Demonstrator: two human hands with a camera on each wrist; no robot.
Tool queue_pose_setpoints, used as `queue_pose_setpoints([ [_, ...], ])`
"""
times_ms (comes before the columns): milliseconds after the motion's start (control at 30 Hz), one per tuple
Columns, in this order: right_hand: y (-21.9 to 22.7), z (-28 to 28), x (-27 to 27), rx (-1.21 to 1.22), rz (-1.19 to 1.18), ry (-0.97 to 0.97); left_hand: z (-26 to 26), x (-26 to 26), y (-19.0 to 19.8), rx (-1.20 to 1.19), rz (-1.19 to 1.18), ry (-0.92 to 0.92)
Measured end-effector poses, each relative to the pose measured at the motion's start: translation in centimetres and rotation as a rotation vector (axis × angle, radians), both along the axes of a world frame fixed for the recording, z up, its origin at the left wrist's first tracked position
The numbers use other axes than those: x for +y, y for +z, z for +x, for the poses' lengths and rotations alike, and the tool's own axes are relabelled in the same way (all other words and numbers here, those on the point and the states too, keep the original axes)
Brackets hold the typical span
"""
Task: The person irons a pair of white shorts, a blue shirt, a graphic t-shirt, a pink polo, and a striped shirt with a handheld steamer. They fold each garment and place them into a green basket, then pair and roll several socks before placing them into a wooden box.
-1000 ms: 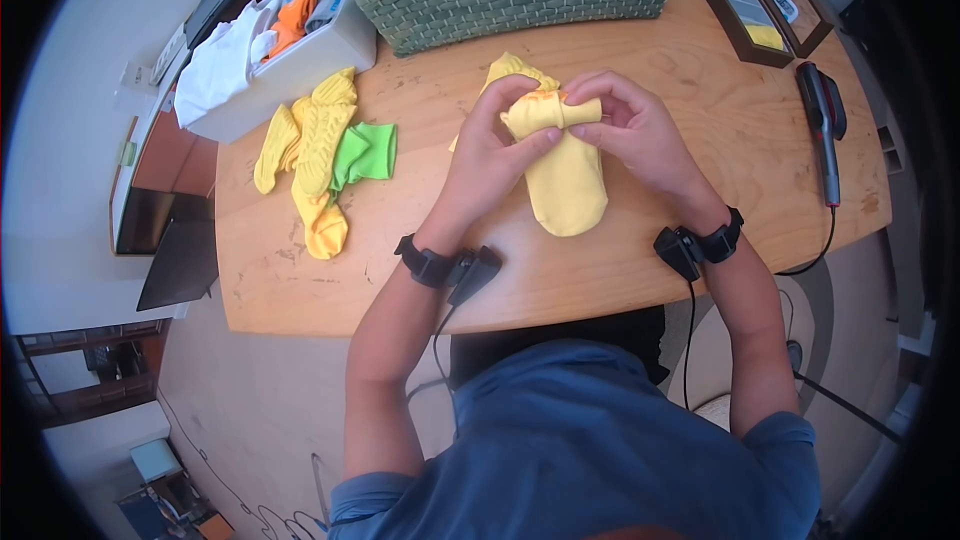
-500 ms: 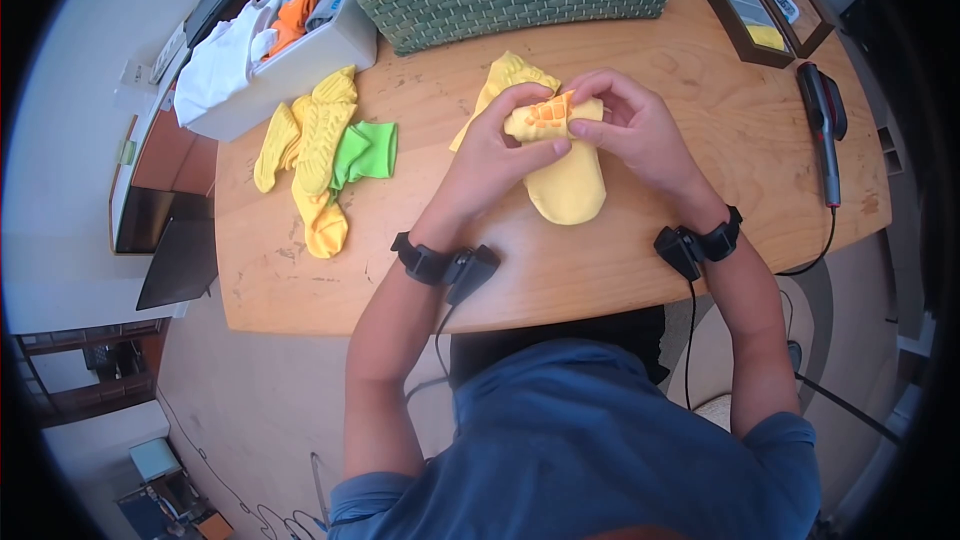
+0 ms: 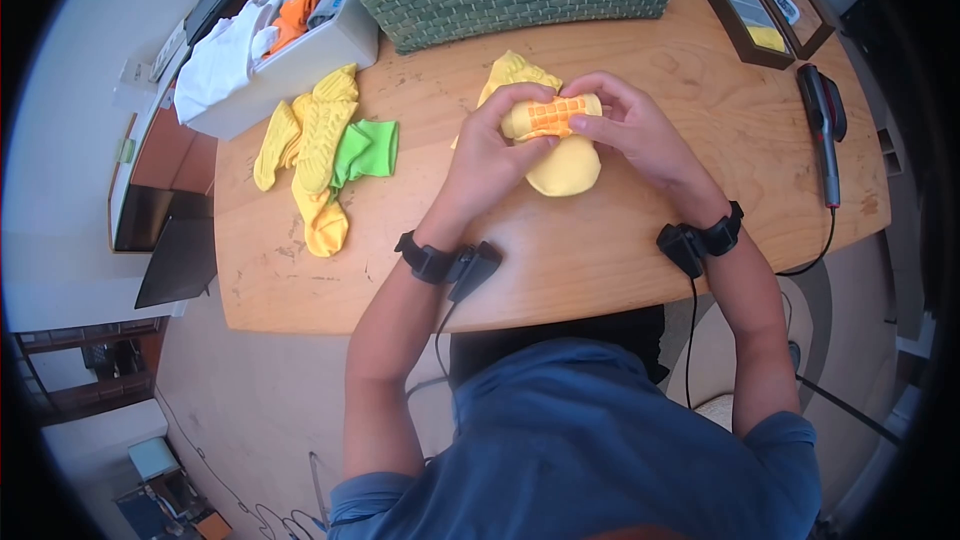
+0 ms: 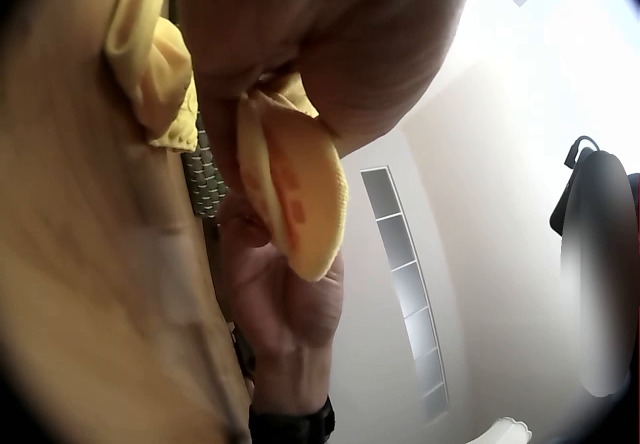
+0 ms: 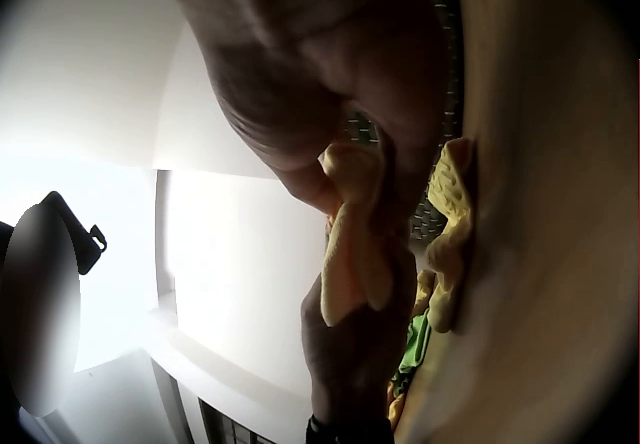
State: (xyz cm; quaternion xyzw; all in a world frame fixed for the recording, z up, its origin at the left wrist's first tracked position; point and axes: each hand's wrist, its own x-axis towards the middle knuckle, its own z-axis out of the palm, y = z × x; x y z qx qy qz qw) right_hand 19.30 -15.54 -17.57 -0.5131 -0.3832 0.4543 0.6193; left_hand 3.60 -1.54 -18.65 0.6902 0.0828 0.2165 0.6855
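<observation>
Both hands hold a yellow sock (image 3: 565, 172) over the table, its upper part rolled into a crosswise bundle with an orange block pattern showing and its rounded end hanging below. My left hand (image 3: 485, 148) pinches the roll's left end between thumb and fingers. At the other end, my right hand (image 3: 645, 140) pinches it likewise, thumb over the orange pattern. In the left wrist view the folded sock (image 4: 320, 204) hangs below the left fingers. Just behind the hands lies another yellow sock (image 3: 510, 70), partly covered by them.
Several yellow socks (image 3: 325, 135) lie at the left beside a green sock (image 3: 372, 150). Behind them stands a white bin (image 3: 345, 50) of clothes. A green woven basket (image 3: 520, 5) is at the back. To the right are a wooden case (image 3: 740, 25) and a corded black tool (image 3: 825, 130).
The sock's hanging end has become shorter as the roll between the hands has turned. More of the orange pattern now faces up. Both hands stay in nearly the same place.
</observation>
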Motion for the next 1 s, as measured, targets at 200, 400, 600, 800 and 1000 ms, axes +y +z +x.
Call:
queue_pose_setpoints([
  [200,-0.8,0.3,-0.1,-0.182,0.169,-0.047,-0.3,-0.6,1.5,0.062,-0.25,-0.046],
  [400,-1.2,2.1,-0.1,-0.208,0.023,0.08,0.0,0.3,-0.2,0.121,-0.029,-0.025],
  [600,-0.7,2.0,-0.5,-0.218,-0.105,0.177,0.1,-0.3,-0.7,0.134,0.081,0.03],
  [800,1.1,1.2,-0.8,-0.44,-0.249,0.245,-0.1,-1.3,-0.2,0.282,0.229,-0.016],
  [1000,4.2,2.0,-2.1,-1.012,-0.239,0.244,0.3,-1.8,-1.6,0.139,0.123,-0.119],
])
